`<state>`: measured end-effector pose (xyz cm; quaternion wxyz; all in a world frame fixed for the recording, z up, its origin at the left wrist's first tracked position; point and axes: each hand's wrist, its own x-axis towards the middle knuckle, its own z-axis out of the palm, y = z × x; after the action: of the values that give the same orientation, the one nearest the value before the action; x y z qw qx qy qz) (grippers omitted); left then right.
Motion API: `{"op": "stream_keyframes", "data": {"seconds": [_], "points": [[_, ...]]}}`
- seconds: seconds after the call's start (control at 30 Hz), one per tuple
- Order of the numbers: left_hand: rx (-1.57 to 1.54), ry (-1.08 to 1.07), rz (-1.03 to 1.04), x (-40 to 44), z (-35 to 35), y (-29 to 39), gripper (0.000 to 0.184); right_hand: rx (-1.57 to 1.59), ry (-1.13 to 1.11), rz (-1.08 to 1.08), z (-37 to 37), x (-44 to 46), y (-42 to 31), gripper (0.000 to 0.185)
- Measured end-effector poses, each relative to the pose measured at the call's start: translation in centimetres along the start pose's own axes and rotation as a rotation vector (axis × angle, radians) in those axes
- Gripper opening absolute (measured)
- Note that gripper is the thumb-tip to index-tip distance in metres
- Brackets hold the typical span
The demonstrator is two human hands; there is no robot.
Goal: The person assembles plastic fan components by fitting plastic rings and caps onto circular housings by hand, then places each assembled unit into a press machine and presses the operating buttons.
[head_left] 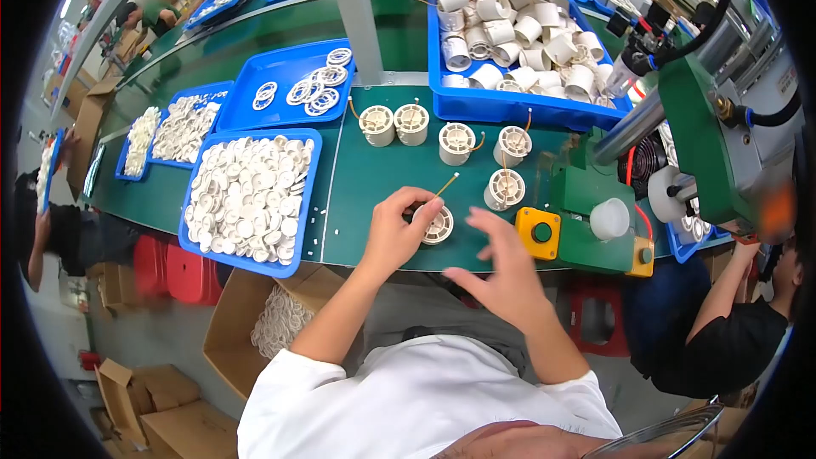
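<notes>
My left hand (pixel 398 229) is closed at the near edge of the green workbench, its thumb and index finger against a white round plastic part (pixel 439 226) with a spoked top. A thin wire (pixel 448 184) sticks up by the fingertips. To the right, my right hand (pixel 503 268) is raised with fingers apart and holds nothing; it is slightly blurred. Beyond the hands stand several similar white cylinders with spoked tops and wires, among them one cylinder (pixel 504 190) just above my right hand and another (pixel 457 144) farther back.
A blue tray of small white caps (pixel 316 195) lies left, with a blue tray of rings (pixel 240 110) behind it. A large blue bin (pixel 501 105) holds white cylinders. At right stands a green press (pixel 586 195) with a yellow button box (pixel 538 234). A person (pixel 731 331) sits at right.
</notes>
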<state>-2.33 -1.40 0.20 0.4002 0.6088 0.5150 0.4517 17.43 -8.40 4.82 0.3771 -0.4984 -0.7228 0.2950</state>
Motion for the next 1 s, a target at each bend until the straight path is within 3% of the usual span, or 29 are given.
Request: {"op": "stream_keyframes", "data": {"seconds": [0.13,0.17,0.2,0.27,0.37,0.5,0.57,0.6,0.63,0.7,0.77,0.83,0.9,1.0], "points": [[-0.195,-0.006,-0.031,1.3,-0.8,-1.6,0.013,-0.071,-0.007,-0.100,4.6,3.9,1.7,0.076],[-0.196,0.024,-0.021,1.4,-1.1,-1.7,0.013,-0.053,-0.053,-0.006,4.6,4.4,1.3,0.073],[-0.128,0.069,0.002,1.6,-1.5,-1.9,0.012,-0.036,-0.103,0.089,4.6,4.7,0.9,0.071],[0.049,0.154,0.066,1.5,-1.5,-2.3,0.010,-0.031,-0.106,0.057,4.6,5.0,0.6,0.070],[0.264,0.087,0.111,1.8,-1.0,-2.8,0.013,-0.023,-0.139,0.068,4.2,5.2,0.0,0.073],[0.364,-0.095,-0.033,0.9,-3.4,-0.8,0.016,-0.097,-0.209,0.074,3.0,6.2,-2.2,0.082],[0.389,0.001,0.036,-0.7,-5.4,0.0,0.017,-0.406,-0.219,-0.236,1.9,7.9,-3.2,0.077],[0.387,0.137,0.073,-1.4,-6.9,0.7,0.015,-0.432,-0.166,-0.224,1.9,9.3,-4.6,0.058],[0.387,0.272,0.110,-1.9,-8.4,0.8,0.015,-0.434,-0.163,-0.222,2.6,11.2,-5.0,0.058],[0.686,0.362,0.081,-2.1,-12.0,-0.1,0.028,-0.301,-0.187,-0.410,4.3,15.8,-5.8,0.033],[0.843,0.383,0.106,-1.5,-14.4,-0.9,0.034,-0.390,-0.230,-0.455,7.9,20.7,-6.1,0.013],[1.007,0.415,0.126,-0.9,-16.0,-2.1,0.042,-0.700,-0.316,-0.495,12.1,26.1,-4.3,0.017],[1.173,0.245,0.118,-0.7,-17.2,-3.6,0.049,-0.907,-0.304,-0.469,16.2,30.4,-1.9,0.018],[1.153,0.183,0.121,-0.4,-18.2,-3.4,0.033,-1.004,-0.294,-0.512,18.5,32.6,-1.0,0.020]]}}
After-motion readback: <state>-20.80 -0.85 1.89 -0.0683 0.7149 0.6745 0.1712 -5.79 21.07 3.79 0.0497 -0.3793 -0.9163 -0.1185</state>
